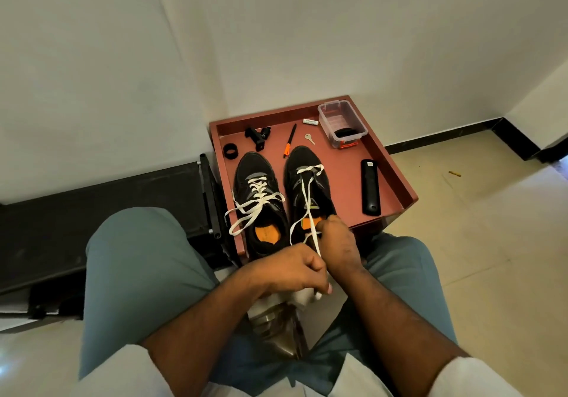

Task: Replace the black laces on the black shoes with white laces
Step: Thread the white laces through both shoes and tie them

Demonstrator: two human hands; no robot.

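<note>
Teal trouser knees (132, 273) frame the bottom of the view, with two bare forearms reaching forward between them toward a red-brown table (390, 178) that has a raised rim. Going left to right: the left shoe (259, 200), beyond and to the left of the fingers, is black with an orange insole and already carries a white lace (256, 203) criss-crossed through its eyelets, its loose ends trailing off to the left. The left hand (292, 269) is clenched around a strand of the second white lace (309, 209), fingers curled tight, at the heel end of the right shoe (307, 187). Just right of it and touching the same lace, the right hand (336, 243) pinches the strand at the shoe's collar; this lace runs up from the fingers to the lowest eyelets near the toe only. Beyond the fingers at the table's far side lie a black ring (230, 151), a black clamp piece (257, 137), a black pen with an orange tip (289, 140), a key (309, 138) and a clear plastic box (342, 124). Right of the fingers rests a black remote (370, 186)
</note>
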